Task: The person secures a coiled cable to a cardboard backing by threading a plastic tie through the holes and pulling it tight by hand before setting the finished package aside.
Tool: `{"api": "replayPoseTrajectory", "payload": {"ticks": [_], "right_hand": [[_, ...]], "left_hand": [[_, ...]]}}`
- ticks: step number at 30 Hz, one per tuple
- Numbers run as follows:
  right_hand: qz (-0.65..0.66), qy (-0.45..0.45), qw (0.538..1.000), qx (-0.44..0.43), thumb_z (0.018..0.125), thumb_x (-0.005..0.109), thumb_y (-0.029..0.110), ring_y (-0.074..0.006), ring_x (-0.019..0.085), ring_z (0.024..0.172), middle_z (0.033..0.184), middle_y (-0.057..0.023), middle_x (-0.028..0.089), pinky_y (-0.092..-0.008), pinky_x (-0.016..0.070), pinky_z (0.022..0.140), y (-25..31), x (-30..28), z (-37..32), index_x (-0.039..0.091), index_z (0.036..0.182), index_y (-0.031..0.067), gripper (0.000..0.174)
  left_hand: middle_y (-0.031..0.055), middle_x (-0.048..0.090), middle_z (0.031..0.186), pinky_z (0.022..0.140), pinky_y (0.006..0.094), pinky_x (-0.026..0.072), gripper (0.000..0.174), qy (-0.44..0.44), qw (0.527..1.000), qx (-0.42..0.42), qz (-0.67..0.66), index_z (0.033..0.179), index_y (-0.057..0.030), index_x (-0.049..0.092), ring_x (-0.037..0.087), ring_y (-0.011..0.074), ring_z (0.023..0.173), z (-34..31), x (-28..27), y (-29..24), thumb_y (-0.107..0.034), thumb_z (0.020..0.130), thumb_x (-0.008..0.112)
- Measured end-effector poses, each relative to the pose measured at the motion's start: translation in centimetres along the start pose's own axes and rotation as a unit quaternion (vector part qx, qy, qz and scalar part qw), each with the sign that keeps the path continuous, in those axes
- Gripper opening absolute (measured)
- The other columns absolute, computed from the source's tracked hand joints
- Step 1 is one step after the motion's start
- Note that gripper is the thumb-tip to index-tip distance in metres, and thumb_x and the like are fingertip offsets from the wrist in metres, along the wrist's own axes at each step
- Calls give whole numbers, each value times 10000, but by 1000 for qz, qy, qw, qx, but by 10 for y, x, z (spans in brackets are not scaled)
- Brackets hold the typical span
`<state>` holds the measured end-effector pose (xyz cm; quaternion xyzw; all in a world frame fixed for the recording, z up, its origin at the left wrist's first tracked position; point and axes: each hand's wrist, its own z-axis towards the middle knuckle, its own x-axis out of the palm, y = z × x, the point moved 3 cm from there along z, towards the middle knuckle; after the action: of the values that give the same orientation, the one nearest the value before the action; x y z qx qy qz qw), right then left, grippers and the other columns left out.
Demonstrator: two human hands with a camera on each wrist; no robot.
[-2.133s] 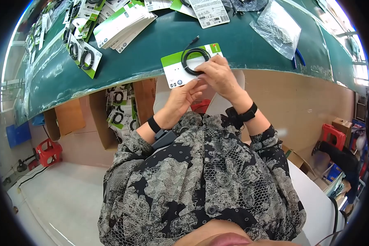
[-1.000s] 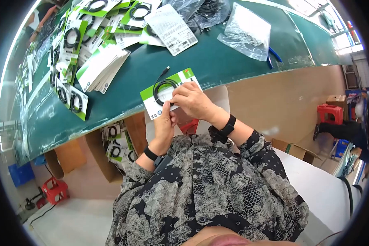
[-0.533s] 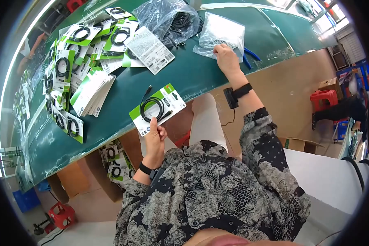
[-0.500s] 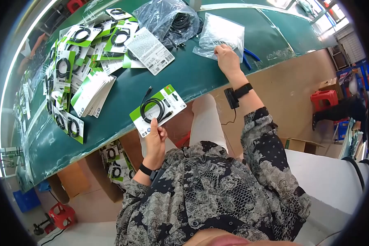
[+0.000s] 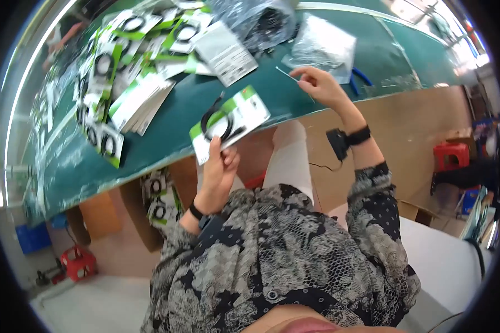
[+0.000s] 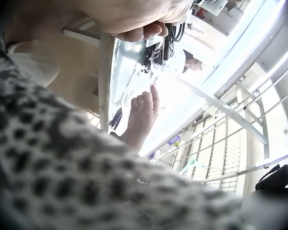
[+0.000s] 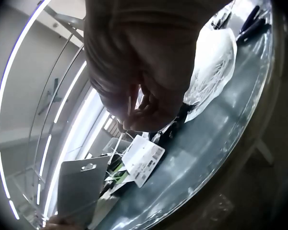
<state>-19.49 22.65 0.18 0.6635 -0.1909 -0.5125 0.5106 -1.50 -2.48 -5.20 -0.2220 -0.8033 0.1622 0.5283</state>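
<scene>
My left hand [image 5: 215,175] grips the lower edge of a green and white packaging card [image 5: 251,112], thumb on its front. A coiled black cable [image 5: 206,123] lies against that card, a plug end pointing up. Between the thumb and fingers of my right hand [image 5: 326,90] is a thin white cable tie [image 5: 285,72], its small head end sticking out to the left. That hand is just in front of a clear plastic bag [image 5: 330,43] of thin white strips. In the right wrist view the card [image 7: 79,189] shows its plain back below the right hand [image 7: 139,62].
Many carded cables [image 5: 103,65] are heaped on the green table [image 5: 178,116] at the left, beside a stack of cards [image 5: 141,105]. A bag of black cables [image 5: 269,22] lies at the back. Blue-handled pliers [image 5: 362,77] sit near the front edge; a box of carded cables [image 5: 160,194] stands below.
My right hand has come away from the bag of white strips with a cable tie pinched in it. Earlier it was working at the cable on the card; the left hand keeps its grip.
</scene>
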Motion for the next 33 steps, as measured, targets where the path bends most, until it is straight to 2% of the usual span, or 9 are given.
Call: {"api": "replayPoseTrajectory", "payload": {"ticks": [4,7,8,11,16,18,19,23,33], "right_hand": [[197,28,974,104,914,543,89,-65,523,692,790,20,535,-190,414,599,23,37,-28,607,1091,3,207],[502,-14,862,68,919,542,91,-81,545,710,822,-2,557,-191,422,605,19,55,-47,585,1122,-5,229],[503,-12,862,68,919,542,91,-81,545,710,822,-2,557,-191,422,605,18,60,-53,585,1122,-5,229],[604,22,779,167,921,533,70,-100,556,735,867,-9,568,-209,445,630,17,80,-68,559,1162,-1,253],[510,-23,842,172,867,592,11,-123,566,742,874,-12,583,-243,465,657,45,103,-75,628,1058,13,194],[220,-100,970,-2,814,641,-21,-117,565,719,833,-13,587,-246,463,639,66,99,-75,663,955,18,148],[60,-132,985,-91,788,665,-37,-114,565,707,812,-13,590,-248,461,630,78,99,-75,681,903,21,130],[-46,-186,970,-152,736,706,-51,-80,535,648,758,-18,568,-221,420,564,104,109,-66,688,794,12,87],[-14,-169,981,-98,740,706,-62,-47,478,583,771,-12,572,-202,374,519,96,119,-52,681,824,8,112]], "left_hand": [[-37,450,665,477,192,279,204,49,998,23,-24,907,-116,502,365,53,546,8,30,-15,-294,924,599],[-35,455,659,478,193,279,209,37,998,21,-41,880,-121,497,364,56,547,16,38,-20,-293,919,607],[-35,458,655,478,194,279,212,35,998,16,-47,867,-123,495,364,58,547,16,40,-21,-293,917,611],[-32,462,648,476,199,282,226,42,998,15,-51,842,-126,493,366,62,540,15,48,-23,-298,908,623],[-31,464,635,472,208,286,254,78,992,-28,-92,816,-129,497,363,64,522,16,54,-20,-328,901,629],[-31,463,631,471,208,285,256,84,992,-27,-93,823,-128,498,363,63,519,15,55,-18,-335,902,626],[-31,461,626,469,207,285,259,91,991,-26,-91,830,-127,498,364,62,517,15,56,-18,-341,903,622],[-35,451,615,459,202,282,261,100,990,-25,-91,861,-123,498,363,54,509,12,59,-18,-354,909,609],[-54,434,609,426,177,273,255,106,987,-36,-115,914,-114,494,350,31,486,-1,57,-27,-349,918,593]]}}
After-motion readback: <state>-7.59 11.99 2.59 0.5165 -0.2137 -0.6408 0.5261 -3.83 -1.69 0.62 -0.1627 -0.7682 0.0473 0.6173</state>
